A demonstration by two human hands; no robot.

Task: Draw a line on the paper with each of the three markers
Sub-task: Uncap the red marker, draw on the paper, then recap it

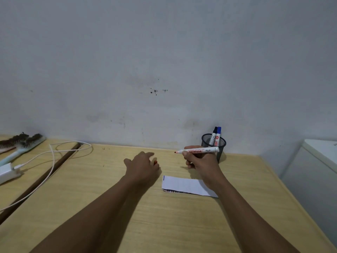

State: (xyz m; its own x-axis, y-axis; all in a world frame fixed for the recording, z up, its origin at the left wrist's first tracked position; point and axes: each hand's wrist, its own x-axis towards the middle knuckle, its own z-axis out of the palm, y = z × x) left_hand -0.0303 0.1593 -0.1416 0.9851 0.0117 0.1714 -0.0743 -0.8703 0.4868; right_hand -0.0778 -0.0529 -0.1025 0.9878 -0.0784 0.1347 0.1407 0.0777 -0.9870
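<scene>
My right hand (199,162) grips an uncapped red marker (197,150), held level with its red tip pointing left, above and behind the paper. A small white paper (184,185) lies on the wooden table (164,225), with a short blue line at its left edge. My left hand (143,166) rests palm down left of the paper; a bit of red, apparently the marker's cap (155,162), shows under its fingers. A black marker (213,136) and a blue marker (218,136) stand capped in a black mesh cup (214,147) by the wall.
A white cable (52,154) and a white charger block (7,170) lie at the left, near a brush (20,143). A gap (36,181) separates this table from another one at the left. A white cabinet (317,170) stands at the right.
</scene>
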